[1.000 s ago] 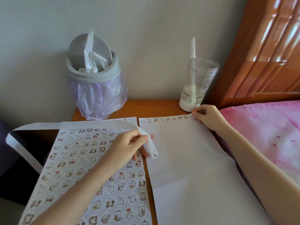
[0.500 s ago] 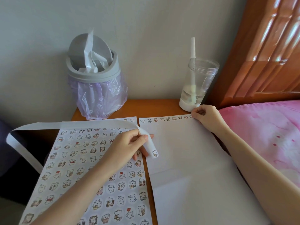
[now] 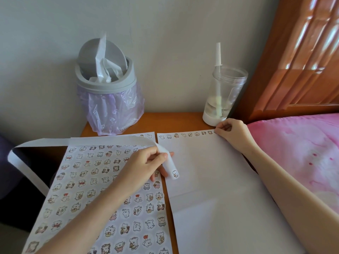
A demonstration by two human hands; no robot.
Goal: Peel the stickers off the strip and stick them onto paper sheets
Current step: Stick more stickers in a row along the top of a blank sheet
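From my remote view, two flat white sheets lie side by side on the orange wooden table (image 3: pixel 174 121), with a thin line of wood showing between them. The left sheet (image 3: pixel 82 180) is covered in rows of small round cartoon-animal stickers. The right sheet (image 3: pixel 211 180) is plain and smooth but for one row (image 3: pixel 183 134) along its far edge, where I count eight.

The strip (image 3: pixel 166 153) is a glossy white ribbon. It loops off the table's left edge, runs along the far edge of the left sheet and bends down over the gap. I see one sticker (image 3: pixel 175 173) at its tip.

The left hand (image 3: pixel 146 162) pinches the strip between thumb and forefinger, its other fingers resting on the left sheet. The right hand (image 3: pixel 231 132) has curled fingers, tips down on the right sheet's far right corner. I cannot tell whether it pinches the corner or only presses it.

One round grey plastic bin (image 3: pixel 104 85) with a crinkled lilac bag (image 3: pixel 113 110) stands at the table's far left corner. One clear ribbed cup (image 3: pixel 225 94) with a white base and a white straw (image 3: pixel 218 55) stands at the far right corner.

Since a second ago little has changed. The round sticker then visible at the right fingertips is now covered by them, and the left hand and strip have stayed put.
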